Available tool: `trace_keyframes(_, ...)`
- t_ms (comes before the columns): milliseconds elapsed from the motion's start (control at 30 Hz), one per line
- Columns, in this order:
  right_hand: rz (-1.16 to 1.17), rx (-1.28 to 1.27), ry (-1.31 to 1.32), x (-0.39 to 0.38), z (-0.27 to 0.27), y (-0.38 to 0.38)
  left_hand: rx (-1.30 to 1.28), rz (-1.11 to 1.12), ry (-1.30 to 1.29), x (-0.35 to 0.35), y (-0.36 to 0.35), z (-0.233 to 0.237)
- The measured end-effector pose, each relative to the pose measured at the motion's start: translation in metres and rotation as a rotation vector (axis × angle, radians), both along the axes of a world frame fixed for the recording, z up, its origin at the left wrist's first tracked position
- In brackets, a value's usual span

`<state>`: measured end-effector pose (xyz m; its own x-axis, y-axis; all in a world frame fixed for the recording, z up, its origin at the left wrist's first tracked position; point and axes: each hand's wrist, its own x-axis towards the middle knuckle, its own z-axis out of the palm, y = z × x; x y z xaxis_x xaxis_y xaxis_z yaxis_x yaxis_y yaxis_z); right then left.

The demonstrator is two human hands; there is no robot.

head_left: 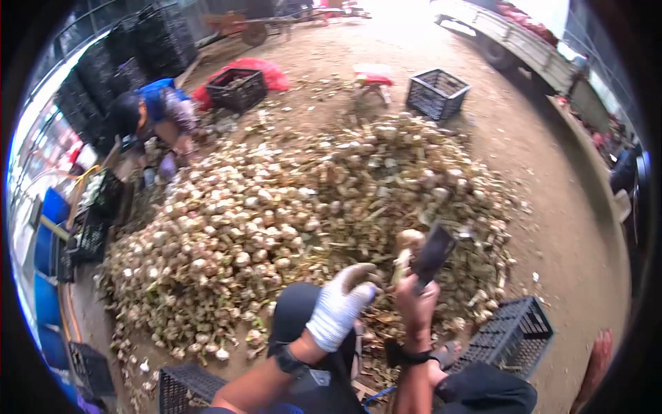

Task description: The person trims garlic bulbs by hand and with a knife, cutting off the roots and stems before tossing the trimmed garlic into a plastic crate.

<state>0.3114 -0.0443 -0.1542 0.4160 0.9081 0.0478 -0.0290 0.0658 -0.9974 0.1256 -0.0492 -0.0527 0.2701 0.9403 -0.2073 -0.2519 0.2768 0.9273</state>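
Note:
My left hand [343, 303], in a white glove with greyish-brown fingers, is over my knee. Its fingers are half bent with nothing visible in them. To its right, my bare right hand [418, 303] is closed around a dark, flat, rectangular object [434, 254], tilted up to the right; its exact kind is unclear. A garlic bulb [411, 240] on a pale stem shows beside that object, just above my right fingers. In front of both hands spreads a large heap of garlic [241, 228], bulbs with stems still attached.
Black plastic crates stand at the right [514, 338], at the lower left [183, 390] and behind the heap [438, 94]. Another crate [236, 90] is by a red sheet. A co-worker [162, 114] bends over the heap's far left. A truck [514, 38] stands at the back right.

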Motion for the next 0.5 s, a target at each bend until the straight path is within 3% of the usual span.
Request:
trace_keyframes(133,0.115,-0.002,0.084,-0.027,0.055,-0.067,-0.063,-0.057,0.001,0.005,0.003,-0.007)
trace_keyframes(200,0.161,-0.014,-0.194,-0.027,0.071,-0.083,-0.168,-0.177,-0.123,0.007,0.000,0.009)
trace_keyframes(333,0.216,0.205,-0.319,-0.028,0.090,-0.102,-0.182,-0.324,-0.200,0.015,0.004,-0.010)
trace_keyframes(400,0.195,0.250,-0.343,-0.030,0.089,-0.107,-0.083,-0.375,-0.278,0.023,-0.006,0.011)
trace_keyframes(500,0.166,0.276,-0.456,-0.027,0.093,-0.119,-0.038,-0.361,-0.187,0.024,-0.009,0.015)
